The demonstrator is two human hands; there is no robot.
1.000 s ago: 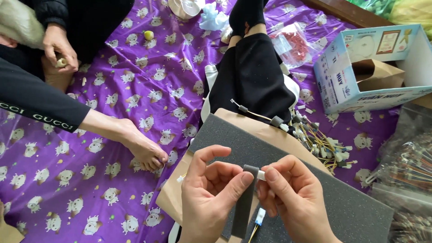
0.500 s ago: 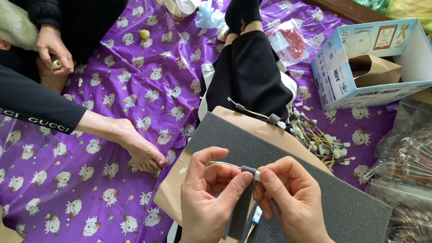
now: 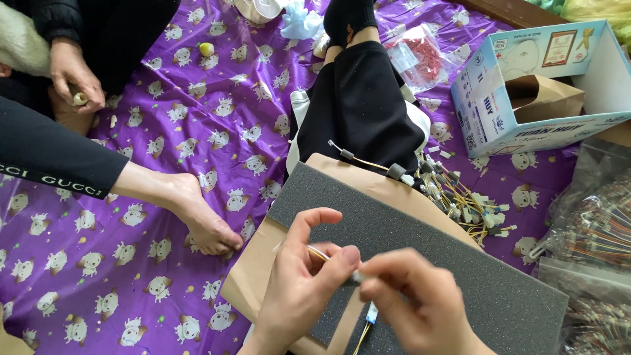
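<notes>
My left hand (image 3: 302, 289) and my right hand (image 3: 420, 306) meet at the bottom middle, over a dark grey foam sheet (image 3: 420, 243) that lies on brown cardboard (image 3: 259, 269). Together they pinch a thin cable with yellow wires (image 3: 320, 254); a small blue connector (image 3: 372, 313) hangs below the hands. The right hand is blurred. A pile of similar small cables with white connectors (image 3: 460, 197) lies just beyond the foam's far edge.
A purple patterned sheet (image 3: 164, 131) covers the floor. Another person's bare foot (image 3: 190, 213) rests left of the cardboard, and their hand (image 3: 75, 75) is at far left. An open blue-and-white box (image 3: 539, 79) stands top right. Clear bags of cables (image 3: 591, 230) lie right.
The grey strip that was between my fingers is gone from the grip; my hands have shifted and now pinch the thin wire. My right hand is moving. The view zoomed slightly.
</notes>
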